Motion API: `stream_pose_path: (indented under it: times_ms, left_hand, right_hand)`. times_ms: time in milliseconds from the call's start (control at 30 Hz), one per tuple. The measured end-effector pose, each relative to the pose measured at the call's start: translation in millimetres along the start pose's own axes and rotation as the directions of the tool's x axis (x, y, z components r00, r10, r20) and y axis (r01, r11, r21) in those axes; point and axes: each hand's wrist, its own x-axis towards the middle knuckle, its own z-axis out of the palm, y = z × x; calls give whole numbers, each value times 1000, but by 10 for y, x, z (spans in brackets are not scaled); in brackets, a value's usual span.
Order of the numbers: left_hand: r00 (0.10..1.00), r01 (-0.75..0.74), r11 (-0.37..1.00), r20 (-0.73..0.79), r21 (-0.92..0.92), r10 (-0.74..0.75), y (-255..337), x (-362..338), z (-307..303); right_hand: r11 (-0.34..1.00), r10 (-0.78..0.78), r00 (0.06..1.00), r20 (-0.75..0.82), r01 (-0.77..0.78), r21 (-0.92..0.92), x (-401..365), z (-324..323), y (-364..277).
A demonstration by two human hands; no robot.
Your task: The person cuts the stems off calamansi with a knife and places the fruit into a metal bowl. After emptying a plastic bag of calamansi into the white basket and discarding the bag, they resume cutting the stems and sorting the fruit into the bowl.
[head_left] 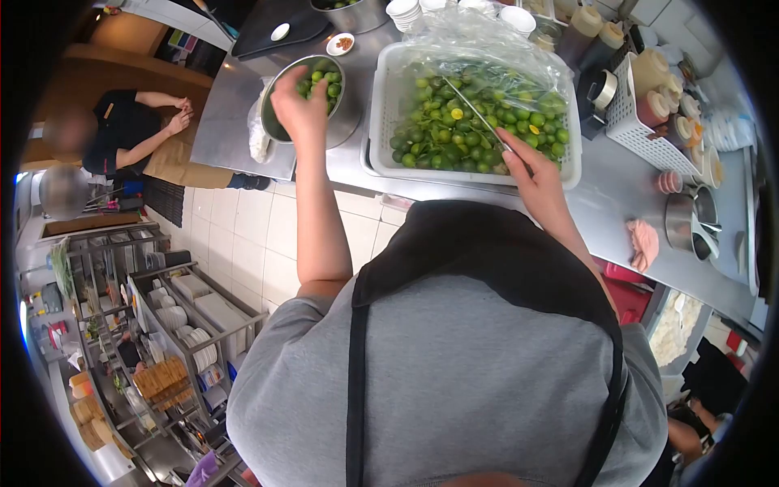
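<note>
My right hand is closed around the handle of a knife; its long thin blade points up and left over the limes. Beneath it, a white plastic basket holds many small green limes, a few showing a yellowish face. Clear plastic film covers the basket's far side. My left hand hovers over a metal bowl, thumb and fingers apart and slightly blurred, with nothing visible between them. Green limes lie inside that bowl.
Beyond the bowl are a small white dish and a black tray. Sauce bottles stand in a white crate on the right. A pink cloth lies by the counter edge. Another person is at the left.
</note>
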Motion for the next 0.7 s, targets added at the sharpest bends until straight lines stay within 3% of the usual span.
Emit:
stream_pose_path:
  times_ms: [33, 100, 133, 200, 300, 367, 433, 467, 500, 533, 567, 600, 700]
  left_hand:
    - [994, -29, 997, 110, 70, 21, 126, -27, -15]
    - [912, -141, 990, 386, -23, 139, 261, -266, 171]
    - [823, -245, 969, 537, 45, 183, 92, -435, 415]
    - [644, -291, 952, 755, 98, 119, 528, -683, 412]
    - [639, -396, 899, 759, 184, 126, 549, -868, 553]
    - [637, -329, 925, 767, 189, 69, 556, -808, 533]
    - [751, 104, 988, 660, -113, -4, 484, -679, 493]
    - [738, 342, 890, 673, -301, -56, 294, -648, 570]
    - [738, 341, 890, 673, -301, -55, 379, -607, 498]
    - [690, 602, 627, 717, -494, -98, 539, -537, 363]
    - [632, 764, 255, 767, -593, -110, 627, -501, 286]
    - [624, 778, 169, 777, -605, -85, 623, -509, 289]
    - [635, 771, 143, 768, -621, -84, 730, -560, 273]
  right_hand:
    - [1000, 15, 1000, 5, -15, -13, 8, -13, -9]
    - [999, 30, 999, 11, -30, -28, 14, -9, -16]
    - [1000, -10, 1000, -3, 10, -25, 22, 10, -20]
    - [998, -51, 999, -20, 51, -24, 21, 30, -15]
    - [998, -59, 998, -7, 58, -35, -6, 24, -4]
    - [1000, -28, 1000, -8, 28, -7, -22, 11, -2]
    - [1000, 4, 1000, -6, -4, 16, -32, 1, -13]
    - [999, 33, 999, -1, -33, 37, -31, 1, -19]
    - [999, 32, 999, -1, -32, 37, -26, 5, -22]
    - [999, 12, 1000, -2, -12, 38, -20, 15, -29]
    - [999, -9, 1000, -3, 9, 39, -12, 26, -37]
    - [999, -10, 1000, -3, 10, 39, -1, 40, -43]
    - [996, -36, 999, 17, 34, 78, 18, 86, -70]
